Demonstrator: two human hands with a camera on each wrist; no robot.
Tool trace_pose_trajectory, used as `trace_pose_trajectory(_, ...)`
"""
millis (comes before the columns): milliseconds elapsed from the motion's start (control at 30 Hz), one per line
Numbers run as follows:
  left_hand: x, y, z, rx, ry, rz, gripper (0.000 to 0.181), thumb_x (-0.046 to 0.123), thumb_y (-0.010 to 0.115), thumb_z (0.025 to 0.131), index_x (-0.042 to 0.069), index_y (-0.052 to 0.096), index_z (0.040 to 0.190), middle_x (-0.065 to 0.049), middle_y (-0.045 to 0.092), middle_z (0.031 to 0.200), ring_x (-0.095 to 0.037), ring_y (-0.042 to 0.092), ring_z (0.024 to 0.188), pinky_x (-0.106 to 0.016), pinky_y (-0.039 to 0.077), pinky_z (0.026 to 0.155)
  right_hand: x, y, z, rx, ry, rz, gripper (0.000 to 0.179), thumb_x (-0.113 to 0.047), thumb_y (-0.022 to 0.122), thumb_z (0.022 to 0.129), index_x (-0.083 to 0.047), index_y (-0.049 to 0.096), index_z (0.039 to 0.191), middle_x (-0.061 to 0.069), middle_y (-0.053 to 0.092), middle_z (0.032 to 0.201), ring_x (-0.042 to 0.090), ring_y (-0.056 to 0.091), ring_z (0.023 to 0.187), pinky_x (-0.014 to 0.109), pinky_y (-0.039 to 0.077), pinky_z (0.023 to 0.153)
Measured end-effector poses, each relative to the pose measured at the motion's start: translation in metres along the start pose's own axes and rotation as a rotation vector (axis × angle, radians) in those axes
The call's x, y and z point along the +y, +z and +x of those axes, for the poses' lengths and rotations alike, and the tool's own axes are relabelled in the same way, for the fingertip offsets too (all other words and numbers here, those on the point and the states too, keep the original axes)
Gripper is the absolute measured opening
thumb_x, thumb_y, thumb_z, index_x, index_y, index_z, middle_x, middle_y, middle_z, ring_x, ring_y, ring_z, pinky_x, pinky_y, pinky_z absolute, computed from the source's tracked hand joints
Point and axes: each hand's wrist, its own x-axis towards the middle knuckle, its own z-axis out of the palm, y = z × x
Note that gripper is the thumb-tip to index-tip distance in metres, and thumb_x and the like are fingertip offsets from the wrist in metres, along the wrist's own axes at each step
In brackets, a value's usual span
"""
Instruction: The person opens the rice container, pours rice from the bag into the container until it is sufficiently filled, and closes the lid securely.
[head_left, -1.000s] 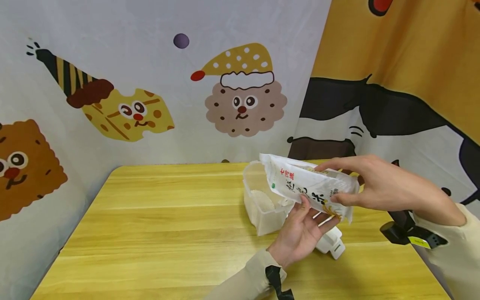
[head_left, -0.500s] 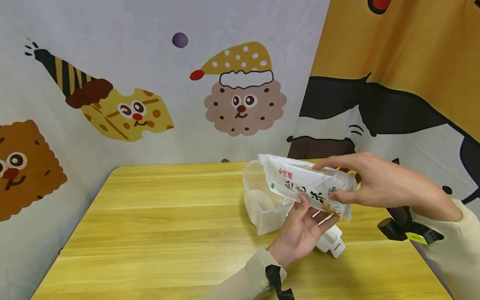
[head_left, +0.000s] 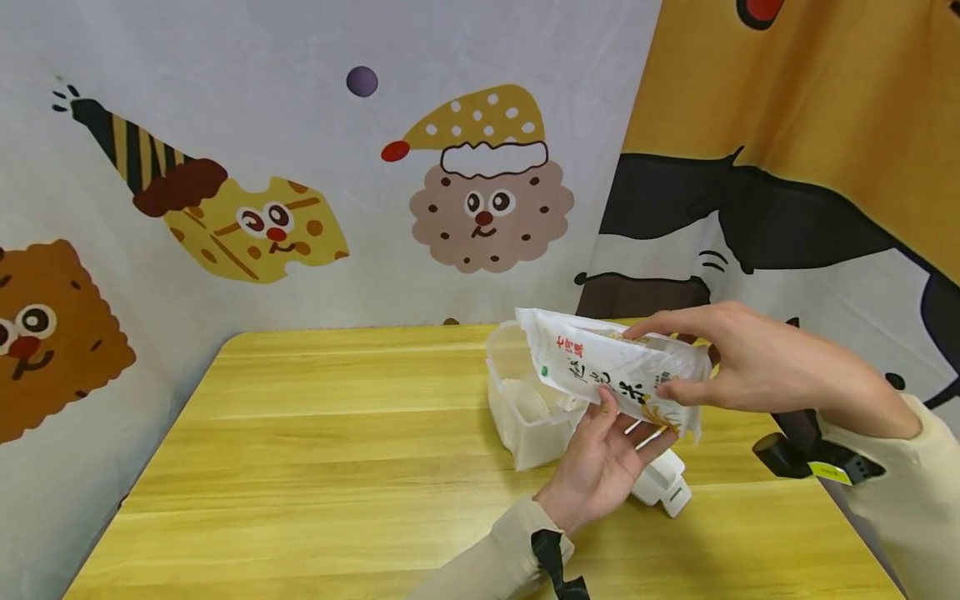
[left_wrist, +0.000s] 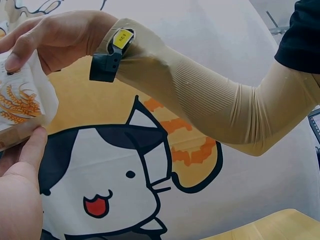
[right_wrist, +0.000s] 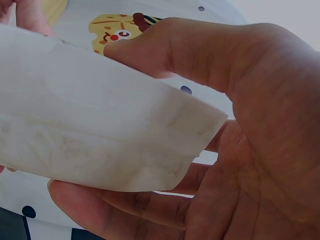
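A white rice bag [head_left: 592,354] with red and black printing and a yellow grain picture is held tilted above the table, its torn end low to the left over a clear plastic container [head_left: 534,442]. My left hand [head_left: 596,471] holds the bag from below, thumb on its printed front and fingers under it. With thumb in front and fingers over the far side, my right hand [head_left: 738,362] grips the bag's right end. White rice [head_left: 527,400] lies in the container. In the right wrist view, the bag's pale side [right_wrist: 100,110] sits between thumb and fingers.
Partly hidden beneath the left hand, a white plastic lid [head_left: 663,485] lies on the wooden table [head_left: 315,467]. Behind the table hangs a cloth [head_left: 300,83] printed with cartoon figures. The container stands near the table's far edge.
The right hand and the bag have shifted very slightly to the left; both hands keep their hold. The container and lid stay where they were.
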Motion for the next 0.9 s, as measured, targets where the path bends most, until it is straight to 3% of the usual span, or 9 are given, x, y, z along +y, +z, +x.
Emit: trace_pose_trajectory(900, -0.0003, -0.0003, -0.0002, 0.000, 0.002, 0.013, 0.049, 0.052, 0.038, 0.105, 0.030, 0.043, 0.149, 0.004, 0.058, 0.142, -0.014, 0.060, 0.127, -0.039, 0.047, 0.118, 0.0009, 0.0017, -0.0007, 0.015, 0.001, -0.025, 0.056, -0.019, 0.086, 0.080, -0.036, 0.063, 0.129, -0.015, 0.067, 0.098, -0.002, 0.035, 0.049, 0.019, 0.038, 0.045)
